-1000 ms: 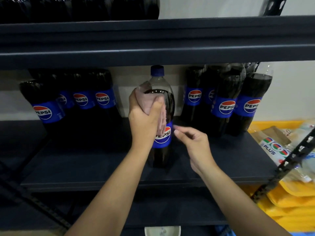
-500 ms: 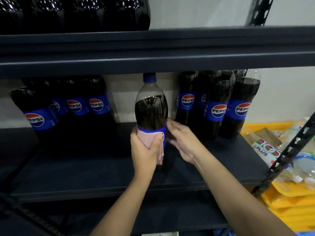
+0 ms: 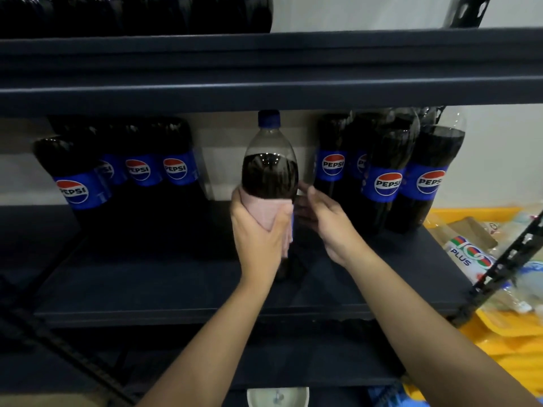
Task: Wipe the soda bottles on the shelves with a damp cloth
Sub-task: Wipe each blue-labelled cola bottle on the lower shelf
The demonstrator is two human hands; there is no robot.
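A dark soda bottle [image 3: 269, 171] with a blue cap stands upright at the middle of the dark shelf [image 3: 176, 289]. My left hand [image 3: 258, 239] wraps a pink cloth [image 3: 266, 211] around the bottle's label band, which the cloth hides. My right hand [image 3: 323, 221] touches the bottle's right side at the same height, fingers curved against it. Several more Pepsi bottles stand on the shelf: one group at the left [image 3: 141, 171] and one at the right [image 3: 388, 171].
The upper shelf's beam [image 3: 264, 71] runs just above the bottle's cap, with more dark bottles [image 3: 132, 13] on top. To the right, yellow crates [image 3: 514, 333] hold packs labelled 100 Plus [image 3: 467, 254]. A black slotted upright [image 3: 505, 259] crosses in front of them.
My left hand slid the cloth from the bottle's shoulder down to the label band. My right hand moved in from free air to the bottle's right side.
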